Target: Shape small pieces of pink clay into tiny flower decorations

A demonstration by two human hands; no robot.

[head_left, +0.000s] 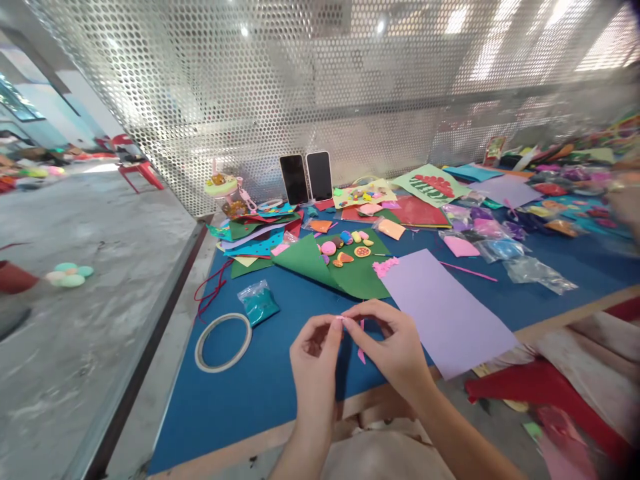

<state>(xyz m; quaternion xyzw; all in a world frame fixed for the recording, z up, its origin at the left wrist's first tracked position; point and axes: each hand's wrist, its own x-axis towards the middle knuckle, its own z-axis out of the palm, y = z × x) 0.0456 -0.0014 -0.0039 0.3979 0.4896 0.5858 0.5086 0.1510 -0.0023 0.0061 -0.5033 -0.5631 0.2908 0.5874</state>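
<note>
My left hand [317,347] and my right hand [387,340] meet over the front of the blue table. Thumb and forefinger of each pinch a tiny pink piece of clay [340,318], mostly covered by the fingertips. Below the right hand a thin pink plastic tool [361,355] shows in part. To the right lies a lilac sheet [445,313], with a cluster of small pink clay bits [385,267] at its upper left corner. Behind the hands, a green sheet [310,263] with a curled left side carries several small clay shapes, among them a pizza-like disc [363,251].
A tape roll [198,353] and a teal clay packet [261,304] lie at left on the blue table [240,413]. Two phones [319,177] stand by the perforated metal panel [250,87]. Bagged clay [460,246] and papers crowd the right. Another person's arm [625,193] is blurred there.
</note>
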